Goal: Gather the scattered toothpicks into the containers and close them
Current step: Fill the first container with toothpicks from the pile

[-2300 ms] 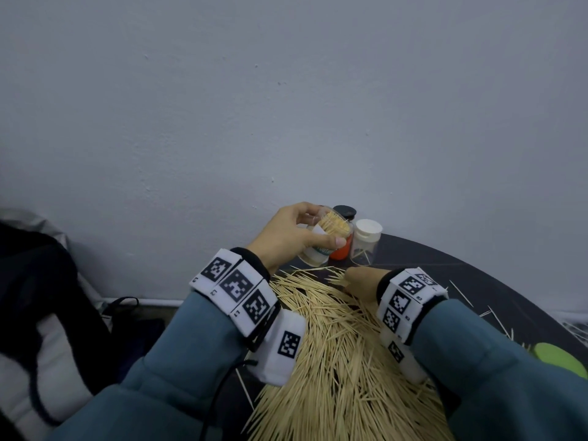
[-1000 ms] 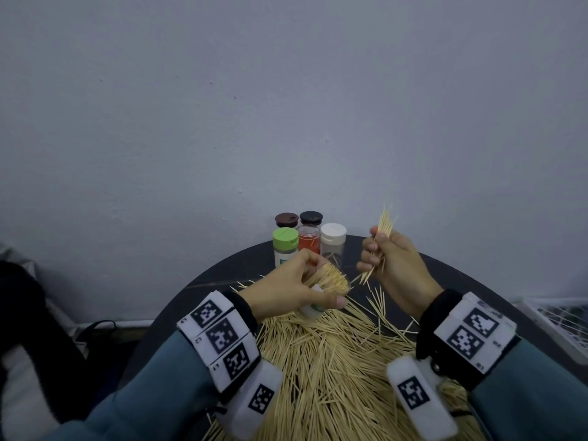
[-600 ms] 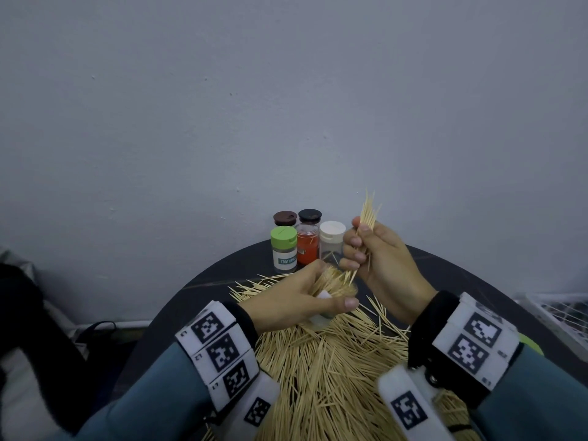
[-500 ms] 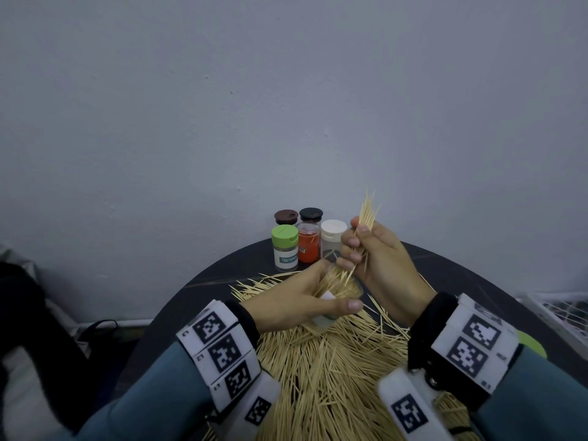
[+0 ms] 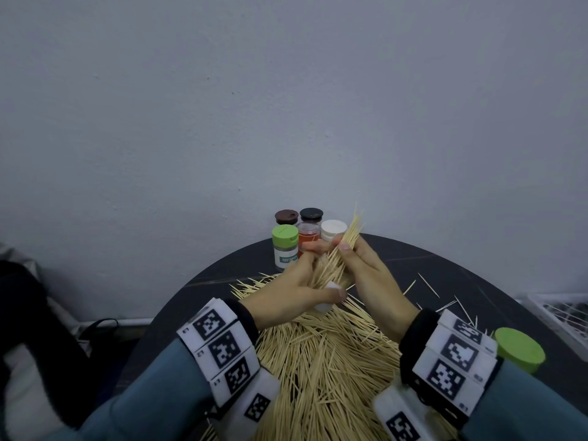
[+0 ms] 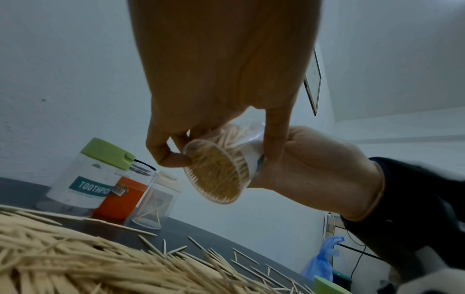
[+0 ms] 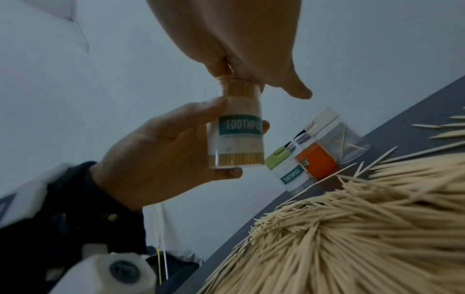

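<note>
A big heap of toothpicks (image 5: pixel 324 354) covers the dark bench (image 5: pixel 445 281), so lots of work is left. The left hand (image 5: pixel 286 294) grips a nearly full jar (image 7: pixel 235 131) above the heap. The right hand (image 5: pixel 366 268) pinches a small bunch (image 5: pixel 348 240) at its mouth. A green lid (image 5: pixel 518 348) lies waiting nearby.

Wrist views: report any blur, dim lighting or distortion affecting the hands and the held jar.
Left wrist view: dim light, the left hand looms dark and stretched, the held jar stays fairly sharp. Right wrist view: tilted horizon, the right hand soft-edged, toothpick pile streaked by blur, jar label legible.
</note>
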The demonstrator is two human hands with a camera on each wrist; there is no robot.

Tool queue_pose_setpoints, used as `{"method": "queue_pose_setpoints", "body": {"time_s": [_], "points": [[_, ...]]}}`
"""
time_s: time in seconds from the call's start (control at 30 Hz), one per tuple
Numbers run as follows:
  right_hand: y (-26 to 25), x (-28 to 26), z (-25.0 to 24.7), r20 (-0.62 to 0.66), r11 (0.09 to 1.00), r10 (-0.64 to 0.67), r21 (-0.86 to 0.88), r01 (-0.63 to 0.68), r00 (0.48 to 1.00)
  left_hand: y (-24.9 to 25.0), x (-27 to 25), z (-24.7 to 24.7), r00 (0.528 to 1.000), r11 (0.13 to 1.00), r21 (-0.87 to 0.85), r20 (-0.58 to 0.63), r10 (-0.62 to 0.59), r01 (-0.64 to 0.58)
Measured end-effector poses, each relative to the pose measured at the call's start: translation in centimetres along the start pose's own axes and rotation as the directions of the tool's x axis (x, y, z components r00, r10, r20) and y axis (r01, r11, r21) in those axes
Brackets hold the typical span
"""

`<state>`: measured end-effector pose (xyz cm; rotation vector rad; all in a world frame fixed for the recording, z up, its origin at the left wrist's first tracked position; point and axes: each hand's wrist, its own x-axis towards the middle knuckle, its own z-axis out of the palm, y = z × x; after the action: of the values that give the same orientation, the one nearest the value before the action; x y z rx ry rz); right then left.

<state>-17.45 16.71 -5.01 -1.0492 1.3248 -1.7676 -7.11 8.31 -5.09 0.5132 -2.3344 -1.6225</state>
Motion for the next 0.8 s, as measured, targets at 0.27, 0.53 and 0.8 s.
{"method": "queue_pose_setpoints", "body": {"time_s": [0.27, 0.53, 0.8], "points": [[-0.1, 0.2, -0.5, 0.056, 0.996, 0.077, -0.047, -0.074, 0.995, -0.1, 0.0, -0.3, 0.996, 0.999, 0.017, -0.078, 0.033, -0.031], [-0.3, 0.5, -1.1, 0.003, 0.997, -0.042, -0.065, 0.042, 0.999, 0.1, -0.2, -0.4, 0.997, 0.999, 0.044, -0.066, 0.028, -0.025], [0.7, 0.3, -1.2, 0.047, 0.992, -0.064, -0.103, 0.069, 0.997, 0.1, -0.2, -0.6, 0.994, 0.999, 0.008, -0.102, 0.041, -0.040]]}}
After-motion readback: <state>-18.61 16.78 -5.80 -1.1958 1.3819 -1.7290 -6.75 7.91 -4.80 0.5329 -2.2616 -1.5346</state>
